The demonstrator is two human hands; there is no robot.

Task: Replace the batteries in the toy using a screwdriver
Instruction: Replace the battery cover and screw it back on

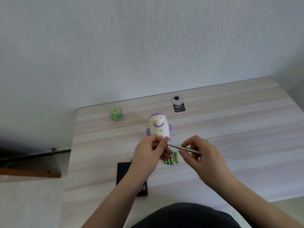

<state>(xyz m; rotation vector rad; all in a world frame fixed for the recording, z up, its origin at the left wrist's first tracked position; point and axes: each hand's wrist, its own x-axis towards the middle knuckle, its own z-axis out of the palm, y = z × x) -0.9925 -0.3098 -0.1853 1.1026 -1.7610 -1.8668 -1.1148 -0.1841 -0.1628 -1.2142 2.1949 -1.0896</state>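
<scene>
Your right hand (195, 151) holds the screwdriver (180, 147); your left hand (152, 149) pinches its tip, just before the toy (158, 125). Seat the bit fully and straight.

A pale wood-grain laminate counter (230, 129) meets a white textured wall (131, 46) at twelve o'clock; a brown wooden shelf (32, 173) sits at nine o'clock.

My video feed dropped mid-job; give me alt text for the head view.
The right hand holds a slim screwdriver whose tip meets the left hand, just in front of a white-and-purple toy on the table. Green batteries lie beneath the hands.
</scene>
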